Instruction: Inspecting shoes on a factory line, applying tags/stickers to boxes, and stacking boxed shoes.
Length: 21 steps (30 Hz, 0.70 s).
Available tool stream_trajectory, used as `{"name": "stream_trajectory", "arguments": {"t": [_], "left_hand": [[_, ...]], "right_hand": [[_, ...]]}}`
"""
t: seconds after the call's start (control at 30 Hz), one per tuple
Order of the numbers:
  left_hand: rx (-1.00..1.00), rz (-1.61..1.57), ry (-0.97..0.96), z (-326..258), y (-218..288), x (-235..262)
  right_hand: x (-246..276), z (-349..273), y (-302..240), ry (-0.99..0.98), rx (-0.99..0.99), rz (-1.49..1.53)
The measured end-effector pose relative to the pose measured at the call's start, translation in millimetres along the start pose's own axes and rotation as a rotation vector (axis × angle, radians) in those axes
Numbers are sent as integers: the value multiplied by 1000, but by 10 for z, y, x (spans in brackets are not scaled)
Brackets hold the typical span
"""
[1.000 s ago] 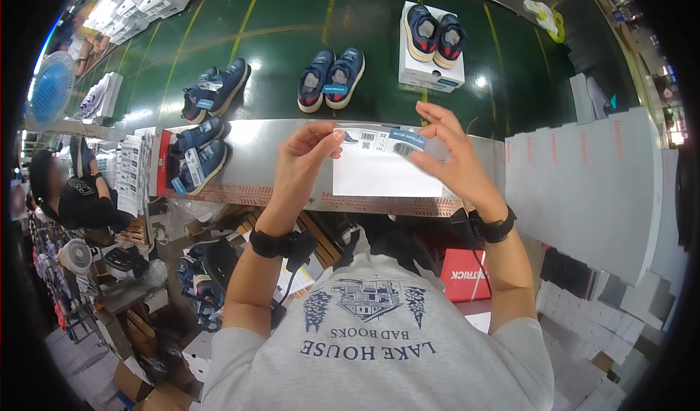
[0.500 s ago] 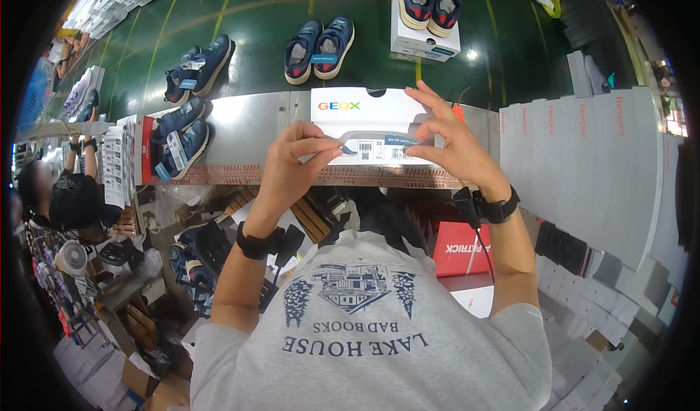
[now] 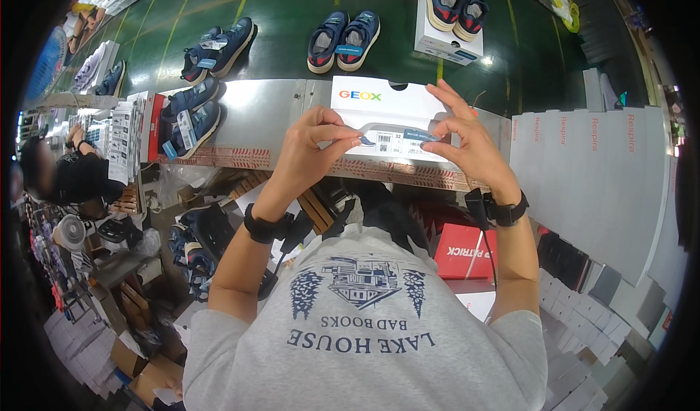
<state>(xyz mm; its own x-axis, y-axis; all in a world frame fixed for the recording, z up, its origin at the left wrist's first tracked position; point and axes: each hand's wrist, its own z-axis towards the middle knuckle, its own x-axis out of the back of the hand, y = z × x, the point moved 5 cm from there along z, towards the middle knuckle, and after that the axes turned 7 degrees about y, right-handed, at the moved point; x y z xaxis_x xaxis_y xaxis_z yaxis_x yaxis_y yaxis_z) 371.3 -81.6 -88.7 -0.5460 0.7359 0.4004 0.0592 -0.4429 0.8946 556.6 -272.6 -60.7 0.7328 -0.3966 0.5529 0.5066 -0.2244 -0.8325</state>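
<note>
A white shoe box [image 3: 394,105] lies on the grey metal table [image 3: 270,112] in front of me. A pale label strip [image 3: 397,135] runs across the box's near face. My left hand [image 3: 310,149] pinches the strip's left end between thumb and fingers. My right hand [image 3: 463,141] pinches its right end, with the other fingers spread above the box. Both wrists wear black bands.
Pairs of blue shoes [image 3: 346,39] stand on the green floor beyond the table, one pair on a white box [image 3: 448,43]. Two more shoes [image 3: 189,116] lie at the table's left end. Flat white boxes [image 3: 583,170] are stacked at right, a red box [image 3: 463,251] lies below, and a person [image 3: 73,174] works at left.
The white box has come nearer under my hands. Both hands lowered the label strip from the air onto the box's near face and now hold it at each end.
</note>
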Motion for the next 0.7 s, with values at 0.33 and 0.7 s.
{"name": "stream_trajectory", "arguments": {"t": [0.33, 0.7], "left_hand": [[-105, 235, 151, -51, 189, -19], [-615, 663, -230, -264, 447, -753]], "right_hand": [[-10, 47, 137, 243, 79, -17], [-274, 135, 277, 476, 138, -101]]}}
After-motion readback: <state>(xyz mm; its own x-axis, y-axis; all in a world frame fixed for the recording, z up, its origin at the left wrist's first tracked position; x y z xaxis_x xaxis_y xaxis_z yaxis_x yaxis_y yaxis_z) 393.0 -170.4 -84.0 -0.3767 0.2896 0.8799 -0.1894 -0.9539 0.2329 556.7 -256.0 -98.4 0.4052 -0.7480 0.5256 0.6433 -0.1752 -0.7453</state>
